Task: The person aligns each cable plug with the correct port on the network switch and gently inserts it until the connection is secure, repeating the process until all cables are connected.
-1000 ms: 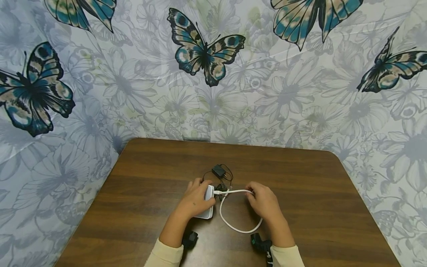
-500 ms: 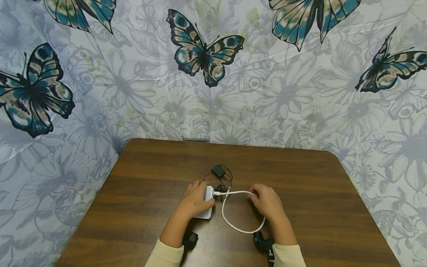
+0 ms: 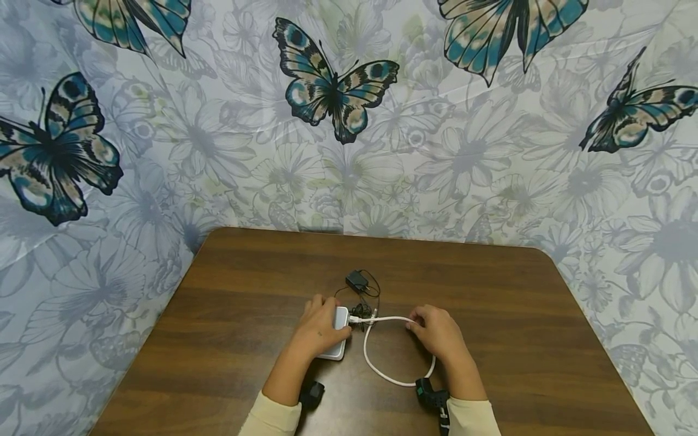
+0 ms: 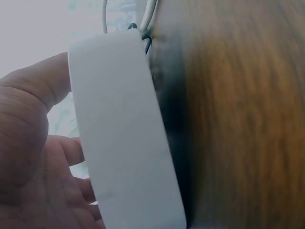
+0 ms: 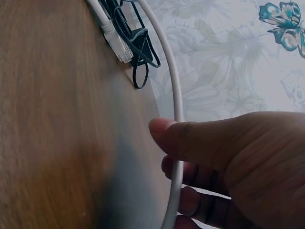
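Note:
My left hand (image 3: 317, 327) grips a flat white box-shaped device (image 3: 339, 346), thumb on one side and fingers round the other. In the left wrist view the device's plain white side (image 4: 121, 129) faces the camera. A white Ethernet cable (image 3: 389, 379) runs from its right edge and bends into a loop over the table. My right hand (image 3: 436, 332) pinches this cable between thumb and fingers, seen in the right wrist view with the cable (image 5: 174, 90) passing behind the thumb. The cable's clear loose plug (image 5: 119, 46) lies by a black cord.
A black power adapter (image 3: 357, 280) with a bundled thin black cord (image 3: 361, 311) lies just beyond the device on the brown wooden table (image 3: 523, 315). Behind the table hangs a butterfly-patterned cloth (image 3: 349, 181). Black camera mounts (image 3: 431, 395) sit at the wrists.
My right hand has shifted slightly to the right and nearer with the cable, and the loop has widened a little. My left hand stays on the device.

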The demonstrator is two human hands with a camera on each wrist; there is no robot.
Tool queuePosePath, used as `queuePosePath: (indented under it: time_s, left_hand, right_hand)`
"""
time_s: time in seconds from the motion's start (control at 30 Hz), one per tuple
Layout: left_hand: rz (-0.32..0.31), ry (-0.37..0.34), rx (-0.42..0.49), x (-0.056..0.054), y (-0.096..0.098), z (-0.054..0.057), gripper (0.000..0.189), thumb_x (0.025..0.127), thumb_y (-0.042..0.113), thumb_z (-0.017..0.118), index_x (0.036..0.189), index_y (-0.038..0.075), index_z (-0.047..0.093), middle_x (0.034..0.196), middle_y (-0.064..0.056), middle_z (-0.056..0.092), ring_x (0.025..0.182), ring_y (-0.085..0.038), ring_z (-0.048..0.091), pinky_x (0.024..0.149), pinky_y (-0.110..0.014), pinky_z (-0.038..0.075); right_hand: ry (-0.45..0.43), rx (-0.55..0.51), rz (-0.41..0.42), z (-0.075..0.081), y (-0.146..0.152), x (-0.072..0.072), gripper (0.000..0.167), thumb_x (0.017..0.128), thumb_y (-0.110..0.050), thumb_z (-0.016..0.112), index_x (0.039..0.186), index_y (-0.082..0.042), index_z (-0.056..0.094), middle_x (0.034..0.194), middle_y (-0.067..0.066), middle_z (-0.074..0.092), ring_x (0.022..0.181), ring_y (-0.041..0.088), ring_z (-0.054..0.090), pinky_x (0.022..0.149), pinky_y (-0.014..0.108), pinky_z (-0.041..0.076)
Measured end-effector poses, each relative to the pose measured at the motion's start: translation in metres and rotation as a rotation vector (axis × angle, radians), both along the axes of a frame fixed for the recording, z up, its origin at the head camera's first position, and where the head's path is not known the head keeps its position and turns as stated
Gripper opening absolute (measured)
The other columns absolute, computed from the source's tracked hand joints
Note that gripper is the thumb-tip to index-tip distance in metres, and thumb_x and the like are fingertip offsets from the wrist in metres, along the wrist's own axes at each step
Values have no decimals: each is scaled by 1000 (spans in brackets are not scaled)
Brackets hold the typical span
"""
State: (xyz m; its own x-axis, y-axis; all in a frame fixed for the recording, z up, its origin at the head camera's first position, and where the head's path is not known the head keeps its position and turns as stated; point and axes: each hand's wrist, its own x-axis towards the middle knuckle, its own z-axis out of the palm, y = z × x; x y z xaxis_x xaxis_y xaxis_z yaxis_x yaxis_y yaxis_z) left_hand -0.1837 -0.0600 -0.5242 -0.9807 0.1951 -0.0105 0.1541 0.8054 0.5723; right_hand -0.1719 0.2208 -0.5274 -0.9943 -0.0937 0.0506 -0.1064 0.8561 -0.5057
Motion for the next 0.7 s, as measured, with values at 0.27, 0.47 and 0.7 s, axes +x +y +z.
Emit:
queuePosePath:
  time_s: [0.27,0.47,0.7]
  left_hand:
    - [6,-24,-6,0,-1,0,56,73,41,80,118,12,62,107,-7,51,96,-24,46,75,-39,45]
    - [18,-47,-8,-1,0,-1,57,73,42,82,118,13,62,106,-6,50,94,-23,45,73,-38,45]
    - [14,-63,-3,-1,0,-1,58,73,43,85,118,14,61,105,-6,48,92,-23,43,71,-37,44]
  right_hand:
    - [-53,-5,-8,-2,0,1,15,83,-13,79,80,-19,66,74,-7,55,65,12,49,59,33,40]
    - [-90,2,-21,-4,0,1,14,84,-12,78,83,-18,66,75,-7,55,68,13,50,61,33,41]
    - [-106,6,-21,-5,0,1,15,83,-12,78,82,-18,65,73,-6,55,67,13,50,59,33,40]
